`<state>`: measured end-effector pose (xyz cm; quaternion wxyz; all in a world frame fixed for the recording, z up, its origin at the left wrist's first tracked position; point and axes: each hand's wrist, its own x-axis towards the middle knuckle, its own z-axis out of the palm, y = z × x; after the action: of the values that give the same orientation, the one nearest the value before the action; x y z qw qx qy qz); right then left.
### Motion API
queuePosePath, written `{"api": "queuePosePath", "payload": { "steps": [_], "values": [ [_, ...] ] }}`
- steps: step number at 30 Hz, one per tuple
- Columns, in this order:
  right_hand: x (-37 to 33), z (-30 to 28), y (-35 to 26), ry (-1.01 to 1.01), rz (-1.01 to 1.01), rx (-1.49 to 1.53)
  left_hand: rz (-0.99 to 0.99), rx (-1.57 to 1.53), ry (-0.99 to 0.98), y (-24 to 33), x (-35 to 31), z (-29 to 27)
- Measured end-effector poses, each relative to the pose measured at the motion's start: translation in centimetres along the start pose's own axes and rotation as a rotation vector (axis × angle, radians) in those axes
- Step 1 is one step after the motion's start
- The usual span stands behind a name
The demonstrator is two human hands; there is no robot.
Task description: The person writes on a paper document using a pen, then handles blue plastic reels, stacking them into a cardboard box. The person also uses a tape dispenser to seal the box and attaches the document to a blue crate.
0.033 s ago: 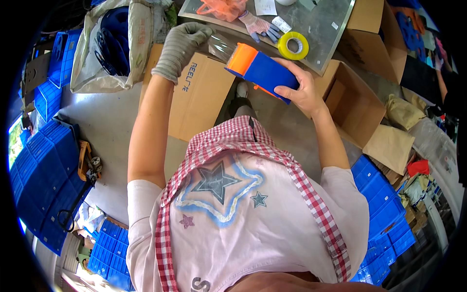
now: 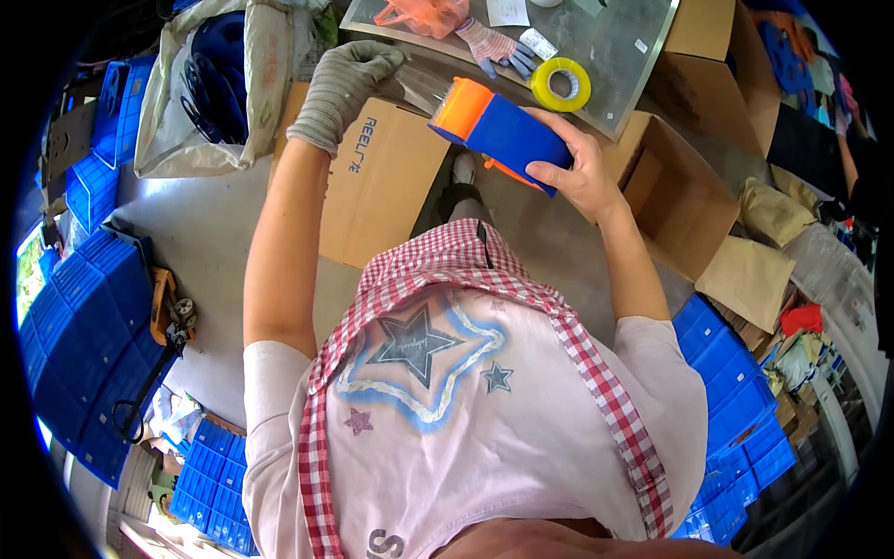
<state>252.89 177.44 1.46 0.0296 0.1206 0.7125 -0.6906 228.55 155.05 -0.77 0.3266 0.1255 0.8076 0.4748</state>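
Note:
My left hand [image 2: 340, 93], in a grey knit glove, is closed with its fingertips pinching the free end of a clear tape strip [image 2: 421, 84]. The strip runs across to a blue and orange tape dispenser [image 2: 512, 140]. Bare and wrapped round the dispenser's back end, my right hand [image 2: 582, 172] holds it up in the air, orange end toward the left hand. Below the hands a closed cardboard box [image 2: 382, 182] with dark print is partly covered by my left forearm.
A metal-edged table [image 2: 615, 65] at the far side bears a yellow tape roll [image 2: 562, 84], a work glove [image 2: 494, 45] and an orange plastic bag [image 2: 424, 14]. Open cardboard boxes [image 2: 684, 205] stand at the right. Blue crates [image 2: 79, 345] and a white sack [image 2: 168, 102] are at the left.

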Motion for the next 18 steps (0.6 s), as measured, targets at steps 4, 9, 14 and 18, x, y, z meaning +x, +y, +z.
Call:
{"api": "queuePosePath", "payload": {
  "steps": [4, 9, 14, 18],
  "values": [
    [-1.5, -1.9, 1.8, 0.023, -0.006, -0.023, -0.022, -0.115, 0.060, 0.0, 1.4, -3.6],
    [0.0, -1.8, 0.9, 0.137, 0.027, -0.321, 0.250, 0.198, 0.102, 2.9, 1.2, -1.2],
    [4.5, -1.1, 1.4, 0.083, 0.018, -0.858, 0.615, 0.830, 0.129, 7.9, -2.8, 5.8],
    [7.3, -2.8, 7.1, -0.033, 0.102, -1.122, 0.832, 0.747, 0.326, 10.5, -1.0, 5.3]
  ]
}}
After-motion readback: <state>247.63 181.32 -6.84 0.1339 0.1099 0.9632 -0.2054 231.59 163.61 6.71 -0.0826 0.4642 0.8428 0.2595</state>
